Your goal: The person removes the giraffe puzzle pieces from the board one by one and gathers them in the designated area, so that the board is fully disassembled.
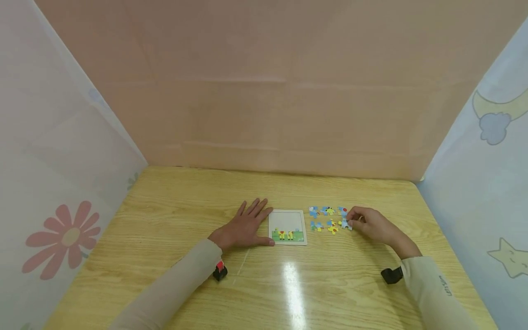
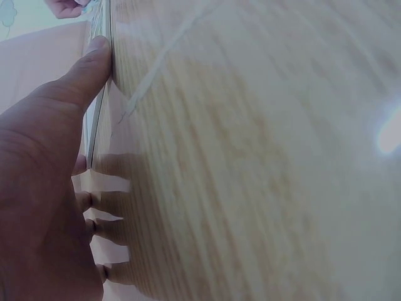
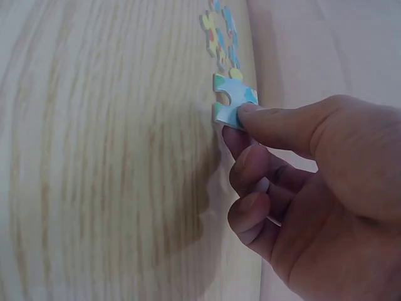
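Observation:
A square white puzzle tray lies on the table, its bottom row filled with green and yellow picture pieces. With fingers spread, my left hand rests at the tray's left edge; thumb and fingertips touch its border, as the left wrist view also shows. My right hand pinches a light blue puzzle piece with green corners between thumb and forefinger, at the right end of the loose pieces. Those loose puzzle pieces, blue and yellow, lie in two rows right of the tray.
The wooden table is bounded by a tan back wall and patterned side sheets. Black wrist devices hang under both sleeves. A bright light reflection lies on the tabletop before the tray.

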{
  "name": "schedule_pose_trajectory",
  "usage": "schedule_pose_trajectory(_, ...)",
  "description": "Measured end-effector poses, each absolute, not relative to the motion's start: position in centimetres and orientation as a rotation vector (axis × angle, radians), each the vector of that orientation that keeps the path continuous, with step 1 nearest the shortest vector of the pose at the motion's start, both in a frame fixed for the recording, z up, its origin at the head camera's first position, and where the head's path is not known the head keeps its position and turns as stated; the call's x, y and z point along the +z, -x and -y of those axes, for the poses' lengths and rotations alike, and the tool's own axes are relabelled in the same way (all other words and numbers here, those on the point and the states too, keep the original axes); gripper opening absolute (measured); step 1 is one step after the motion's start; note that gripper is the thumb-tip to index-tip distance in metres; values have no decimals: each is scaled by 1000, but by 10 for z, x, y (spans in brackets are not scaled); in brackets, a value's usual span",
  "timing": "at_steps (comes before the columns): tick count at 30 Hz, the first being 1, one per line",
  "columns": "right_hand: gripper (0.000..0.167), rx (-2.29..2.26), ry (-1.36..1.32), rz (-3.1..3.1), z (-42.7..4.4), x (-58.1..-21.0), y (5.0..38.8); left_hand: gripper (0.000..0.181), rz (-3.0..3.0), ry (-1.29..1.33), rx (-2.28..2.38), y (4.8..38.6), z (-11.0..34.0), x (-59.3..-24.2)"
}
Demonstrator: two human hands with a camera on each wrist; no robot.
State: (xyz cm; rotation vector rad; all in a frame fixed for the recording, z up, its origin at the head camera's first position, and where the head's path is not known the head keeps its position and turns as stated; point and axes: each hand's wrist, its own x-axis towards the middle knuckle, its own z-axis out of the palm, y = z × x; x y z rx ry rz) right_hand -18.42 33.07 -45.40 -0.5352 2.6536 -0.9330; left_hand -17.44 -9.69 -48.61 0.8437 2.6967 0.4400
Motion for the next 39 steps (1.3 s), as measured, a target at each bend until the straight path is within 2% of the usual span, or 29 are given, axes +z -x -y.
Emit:
schedule_pose_trajectory(22,16,-897,534,-2770,-327,-458,184,105,-2682,-843,459,174,95,-484)
schedule_pose_trajectory(28,18,-941,564,-2722,-301,-459,184,106,-2682,-843,459,174,96,-483)
schedule_pose_trajectory(39,15,-978,704,-2605,-223,-465,182,106,-2688,-841,451,172,98,-486)
